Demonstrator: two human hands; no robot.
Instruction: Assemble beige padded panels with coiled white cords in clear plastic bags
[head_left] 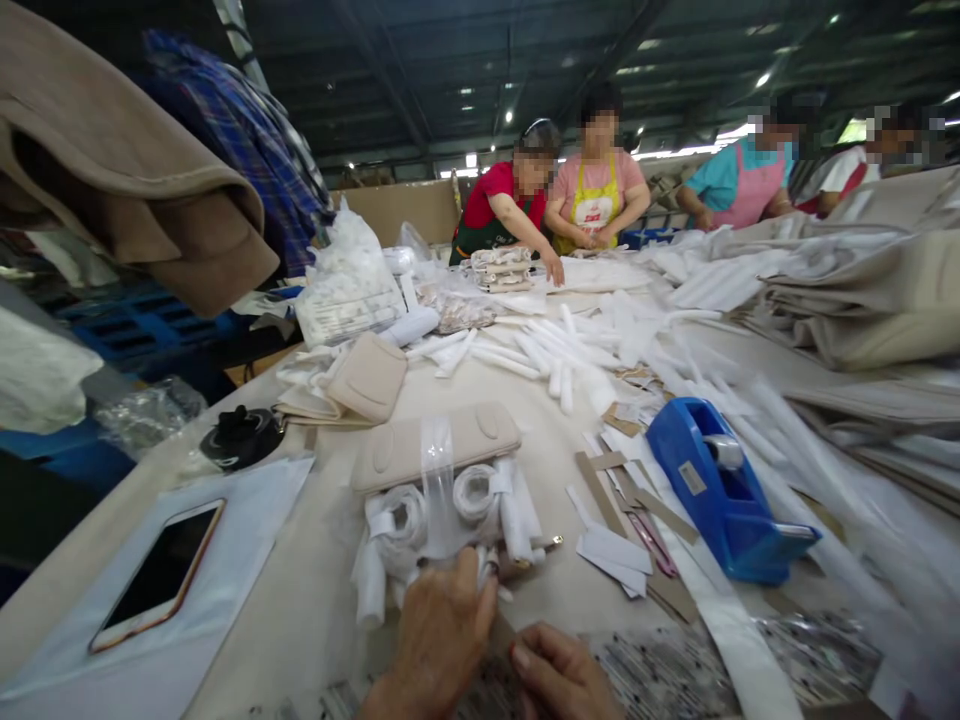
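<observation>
In front of me lies a bundle: a beige padded panel (390, 450) with a band of clear tape (439, 480) across it, above white-wrapped rolls (405, 515). My left hand (442, 630) is at the bundle's near side, its fingers bent and closed by the end of the tape; what they grip is hidden. Close beside it, my right hand (559, 675) has its thumb and fingers drawn together near a thin tan strip (501, 640). Whether that strip is in its fingers I cannot make out. A small metal end (553, 543) sticks out at the bundle's right.
A blue tape dispenser (712, 490) stands to the right, beside white cards (615, 558) and pink-handled scissors (654, 545). A phone (161, 575) lies left on a pale sheet. White wrapped tubes (555, 350) and beige pieces (367, 375) are behind. Several people work across the table.
</observation>
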